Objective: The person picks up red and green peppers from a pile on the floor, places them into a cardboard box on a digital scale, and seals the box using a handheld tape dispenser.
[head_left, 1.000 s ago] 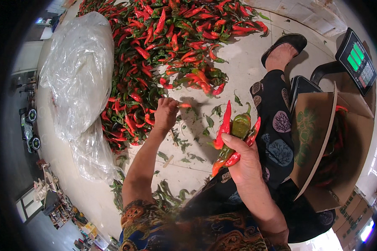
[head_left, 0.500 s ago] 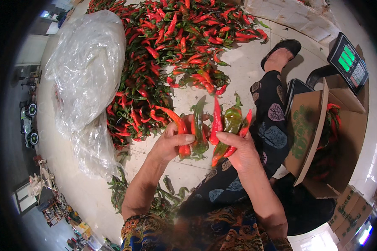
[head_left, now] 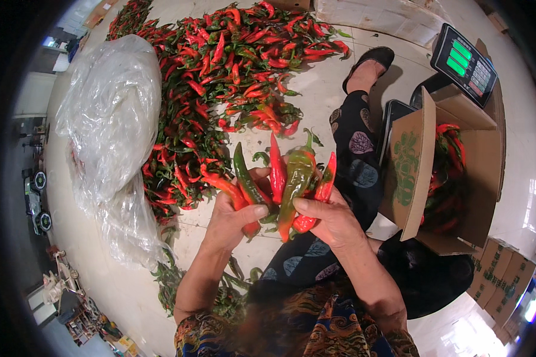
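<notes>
My left hand (head_left: 238, 213) is closed round chili peppers, its thumb pressed across a dark green one (head_left: 250, 178) beside an orange-red one (head_left: 223, 185). In my right hand (head_left: 333, 219) are a large green-and-red chili pepper (head_left: 299, 175) and a red one (head_left: 325, 185), gripped under the thumb. Another red chili pepper (head_left: 277, 169) stands upright between the two hands; which hand holds it I cannot tell. Both bunches are close together over my lap. Beyond my hands, a big heap of red and green chili peppers (head_left: 187, 113) covers the floor.
Clear plastic sheeting (head_left: 113, 113) lies along the heap's left side. At right, an open cardboard box (head_left: 413, 172) holds chili peppers, beside a scale with a lit display (head_left: 461, 59). Greener chili peppers (head_left: 232, 291) lie near my left forearm. My outstretched leg (head_left: 360, 143) is between heap and box.
My hands have come closer together, and the peppers in them now nearly meet. The dark green pepper in my left hand has tilted leftward. The whole view has shifted, moving the box and heap left.
</notes>
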